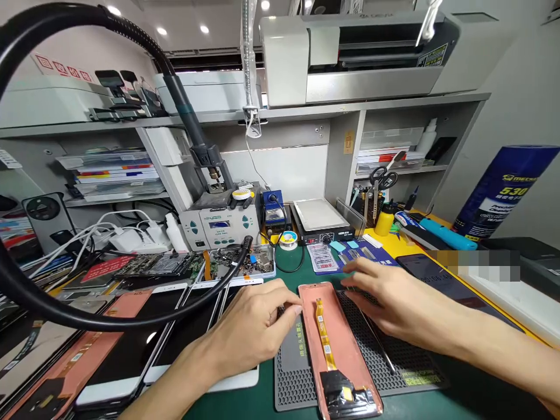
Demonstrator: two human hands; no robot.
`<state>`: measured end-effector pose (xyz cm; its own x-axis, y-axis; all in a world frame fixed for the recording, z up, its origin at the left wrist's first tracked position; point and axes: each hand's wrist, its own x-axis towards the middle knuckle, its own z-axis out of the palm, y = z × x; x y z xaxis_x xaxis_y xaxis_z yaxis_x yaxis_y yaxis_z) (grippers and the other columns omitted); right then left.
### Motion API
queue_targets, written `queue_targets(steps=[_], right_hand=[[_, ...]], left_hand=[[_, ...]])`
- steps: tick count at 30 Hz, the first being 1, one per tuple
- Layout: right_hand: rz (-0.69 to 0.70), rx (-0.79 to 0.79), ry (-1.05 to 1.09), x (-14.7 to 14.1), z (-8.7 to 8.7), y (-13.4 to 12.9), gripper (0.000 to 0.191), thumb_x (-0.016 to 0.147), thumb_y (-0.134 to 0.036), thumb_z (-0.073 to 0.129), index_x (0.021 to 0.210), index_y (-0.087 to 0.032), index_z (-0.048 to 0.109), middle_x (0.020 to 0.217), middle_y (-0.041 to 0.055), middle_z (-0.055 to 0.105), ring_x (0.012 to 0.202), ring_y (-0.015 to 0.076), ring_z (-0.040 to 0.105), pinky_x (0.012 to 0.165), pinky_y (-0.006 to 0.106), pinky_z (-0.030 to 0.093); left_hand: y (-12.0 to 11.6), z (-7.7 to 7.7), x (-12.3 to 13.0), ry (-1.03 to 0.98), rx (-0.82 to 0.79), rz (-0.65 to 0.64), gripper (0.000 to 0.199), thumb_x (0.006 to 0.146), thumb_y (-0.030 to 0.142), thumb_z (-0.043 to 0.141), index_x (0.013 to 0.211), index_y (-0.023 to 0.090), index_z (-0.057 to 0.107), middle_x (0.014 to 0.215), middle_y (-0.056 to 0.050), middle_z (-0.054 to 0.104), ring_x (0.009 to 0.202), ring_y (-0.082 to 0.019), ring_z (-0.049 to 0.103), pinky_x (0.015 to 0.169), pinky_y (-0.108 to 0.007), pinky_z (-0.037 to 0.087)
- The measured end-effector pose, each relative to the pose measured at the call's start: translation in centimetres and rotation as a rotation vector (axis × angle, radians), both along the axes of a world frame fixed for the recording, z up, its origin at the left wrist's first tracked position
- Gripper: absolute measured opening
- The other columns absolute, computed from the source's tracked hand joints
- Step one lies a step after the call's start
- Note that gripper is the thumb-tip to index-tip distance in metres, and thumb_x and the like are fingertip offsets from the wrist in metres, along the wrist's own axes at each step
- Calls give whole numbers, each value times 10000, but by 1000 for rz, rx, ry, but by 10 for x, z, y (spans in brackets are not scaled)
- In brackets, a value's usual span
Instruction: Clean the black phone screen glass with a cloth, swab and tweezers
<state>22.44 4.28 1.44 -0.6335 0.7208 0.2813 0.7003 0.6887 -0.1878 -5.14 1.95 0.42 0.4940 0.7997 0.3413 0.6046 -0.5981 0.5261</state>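
- Left hand [262,321]: I position it at the upper left edge of the pink phone panel [345,332]. Grip narrow; my thumb and index fingertips come together. I cannot tell whether anything is between them.
- Right hand [385,297]: I position it over the upper right of the gray mat [295,388], beside the panel. Grip moderately wide, fingers apart and bent. A thin metal rod [384,353] extends from below this hand toward the mat's lower right; I cannot tell whether my fingers touch it.
- Panel: lies lengthwise on the mat, between my hands, inner side up. A yellow ribbon cable [324,335] runs down it to a black patch [333,385] at the near end.
- Left of the mat: phones with white frames [234,382] lie side by side. Behind them is a tray of small parts [265,262].
- Beyond the mat: a small packet [322,258] lies partly on a blue card [376,254]. A flat heating plate [321,214] stands behind them, with a solder spool [288,240] at its left.
- Right side: a dark phone [415,268] lies beyond my right forearm.
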Motion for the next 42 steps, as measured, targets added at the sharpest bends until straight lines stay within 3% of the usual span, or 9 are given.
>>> queue_targets(steps=[2, 4, 6, 12, 16, 22, 31, 37, 42], right_hand=[[-44, -298, 187, -17, 12, 3, 312, 1021, -290, 452, 969, -156, 729, 922, 104, 754, 823, 233, 719, 720, 319, 567], [22, -595, 278, -36, 17, 5, 346, 1006, -344, 467, 927, -158, 747, 747, 56, 749, 655, 199, 696, 568, 269, 538], [83, -799, 336, -52, 16, 8, 315, 970, -342, 511, 882, -146, 742, 704, 45, 742, 630, 189, 694, 570, 261, 544], [141, -1069, 480, -61, 6, 12, 272, 900, -393, 611, 807, -149, 687, 683, 25, 682, 573, 139, 599, 522, 223, 486], [153, -1110, 506, -54, 4, 11, 329, 898, -456, 663, 780, -150, 683, 670, -4, 630, 564, 112, 519, 494, 196, 402], [208, -958, 367, -52, 7, 9, 340, 984, -414, 566, 811, -150, 693, 710, -1, 608, 697, 147, 556, 627, 231, 449], [236, -866, 271, -53, 14, 9, 245, 980, -285, 552, 836, -150, 696, 798, 6, 652, 697, 132, 591, 624, 210, 455], [290, -774, 230, -52, 18, 6, 280, 990, -301, 559, 816, -145, 712, 750, 0, 663, 705, 130, 564, 664, 214, 444], [272, -901, 332, -51, 14, 5, 262, 983, -317, 582, 833, -147, 714, 766, 14, 677, 721, 139, 582, 645, 214, 459]], left_hand=[[2, 0, 0, -23, -9, 4, 180, 948, 240, 574, 919, 210, 749, 717, 19, 585, 605, -107, 486, 606, -257, 370], [4, -1, -1, -31, -23, 15, 167, 939, 230, 584, 883, 205, 739, 718, 20, 580, 591, -102, 475, 583, -253, 362], [5, 0, -3, -31, -38, 28, 164, 936, 221, 585, 857, 205, 728, 722, 23, 574, 574, -95, 462, 560, -248, 354], [5, 3, -6, -33, -72, 15, 142, 917, 215, 622, 808, 203, 712, 670, 40, 534, 572, -89, 466, 552, -240, 349], [5, 2, -6, 6, -72, -31, 142, 907, 200, 647, 797, 205, 737, 672, 38, 588, 577, -87, 482, 558, -242, 357], [7, 0, -6, 12, -92, -103, 165, 923, 202, 640, 838, 197, 781, 713, 9, 664, 643, -104, 575, 608, -238, 417], [8, 4, -6, -12, -109, -153, 166, 918, 206, 663, 835, 189, 806, 694, 3, 685, 644, -100, 607, 612, -215, 432], [7, 6, -6, -28, -142, -174, 147, 901, 196, 685, 839, 188, 817, 675, 2, 673, 614, -96, 599, 586, -209, 427], [7, 10, -6, -107, -204, -174, 113, 867, 191, 728, 816, 169, 827, 649, -11, 690, 588, -99, 594, 565, -205, 431]])
